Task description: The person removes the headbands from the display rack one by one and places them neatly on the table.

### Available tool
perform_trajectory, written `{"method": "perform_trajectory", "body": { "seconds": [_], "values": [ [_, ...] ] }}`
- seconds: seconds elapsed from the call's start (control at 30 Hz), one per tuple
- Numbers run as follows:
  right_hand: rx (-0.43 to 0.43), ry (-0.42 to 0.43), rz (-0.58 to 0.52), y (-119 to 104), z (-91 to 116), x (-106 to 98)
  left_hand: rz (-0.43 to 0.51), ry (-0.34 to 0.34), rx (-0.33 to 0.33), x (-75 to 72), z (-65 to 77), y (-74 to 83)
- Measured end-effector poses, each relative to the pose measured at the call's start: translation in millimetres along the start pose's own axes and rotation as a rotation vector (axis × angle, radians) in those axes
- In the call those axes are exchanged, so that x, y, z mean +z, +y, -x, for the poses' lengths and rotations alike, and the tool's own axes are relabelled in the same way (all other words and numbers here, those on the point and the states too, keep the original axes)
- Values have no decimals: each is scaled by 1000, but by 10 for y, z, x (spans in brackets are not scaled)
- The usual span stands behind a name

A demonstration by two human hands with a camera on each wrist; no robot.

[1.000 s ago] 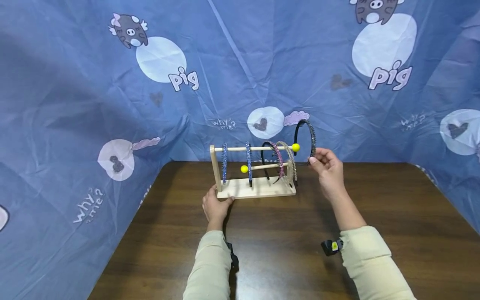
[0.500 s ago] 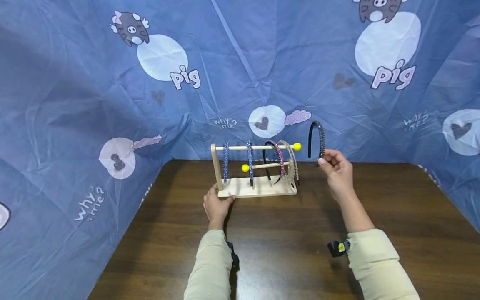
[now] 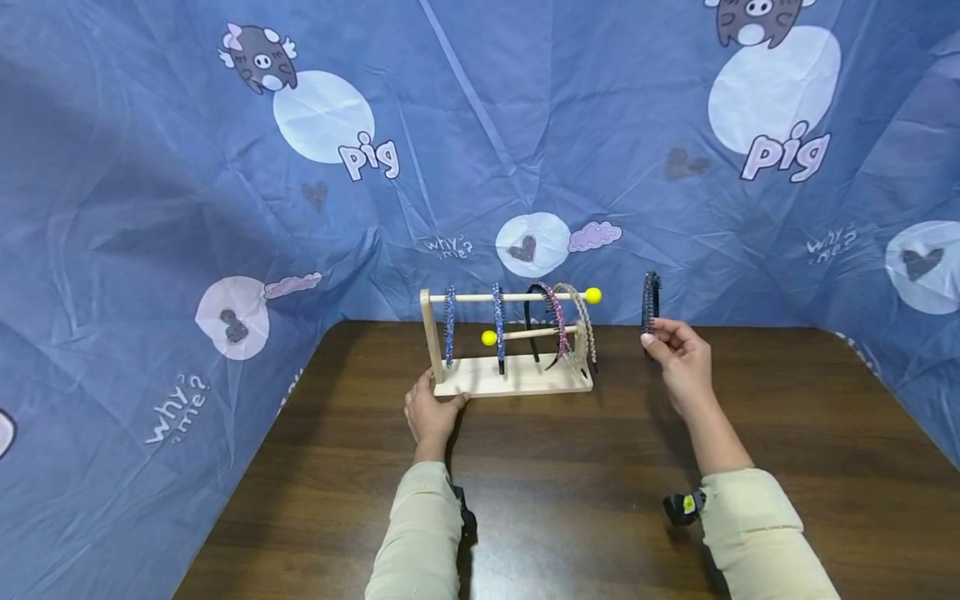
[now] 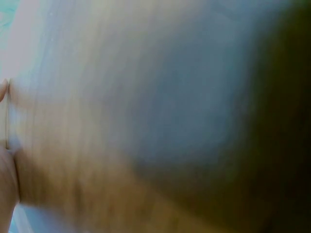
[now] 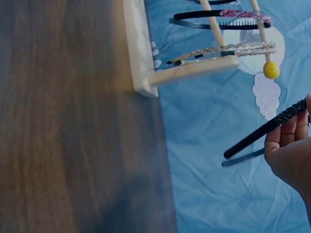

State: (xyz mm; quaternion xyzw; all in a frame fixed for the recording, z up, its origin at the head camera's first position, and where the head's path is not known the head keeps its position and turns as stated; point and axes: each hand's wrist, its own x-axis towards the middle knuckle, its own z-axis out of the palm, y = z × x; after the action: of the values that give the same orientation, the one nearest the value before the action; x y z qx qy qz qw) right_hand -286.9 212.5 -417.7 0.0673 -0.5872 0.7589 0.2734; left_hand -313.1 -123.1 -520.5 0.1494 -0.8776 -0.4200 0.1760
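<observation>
My right hand (image 3: 686, 362) pinches a black headband (image 3: 651, 302) with dark glittery beads, held upright to the right of a wooden headband stand (image 3: 480, 387). In the right wrist view the black headband (image 5: 265, 130) has its two ends pointing down toward the table. My left hand (image 3: 433, 415) grips the left front corner of the stand's base, thumb along the front edge. On the upper rod hang two blue beaded headbands. A pink one (image 3: 558, 321) and a pale, braided-looking one (image 3: 585, 321) hang at the right. The left wrist view is mostly blurred.
Yellow balls (image 3: 593, 296) cap the rod ends of the stand, one pointing right and one left. The brown wooden table (image 3: 570, 492) reaches back to a blue cloth backdrop (image 3: 450, 150) with pig prints.
My right hand has drawn the black headband rightward, off the end of the upper rod, then lowered it and turned it edge-on. The left hand stays on the base.
</observation>
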Motion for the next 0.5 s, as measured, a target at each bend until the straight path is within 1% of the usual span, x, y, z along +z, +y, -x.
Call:
{"method": "perform_trajectory", "body": {
  "seconds": [0.23,0.4,0.5],
  "values": [
    [48,16,61,115,23,-109,-2,-2,-3,11,15,-22],
    [102,21,142,185,23,-189,-4,-3,-4,8,12,-22],
    [117,6,187,229,15,-234,-1,-2,1,1,5,-12]
  ]
}}
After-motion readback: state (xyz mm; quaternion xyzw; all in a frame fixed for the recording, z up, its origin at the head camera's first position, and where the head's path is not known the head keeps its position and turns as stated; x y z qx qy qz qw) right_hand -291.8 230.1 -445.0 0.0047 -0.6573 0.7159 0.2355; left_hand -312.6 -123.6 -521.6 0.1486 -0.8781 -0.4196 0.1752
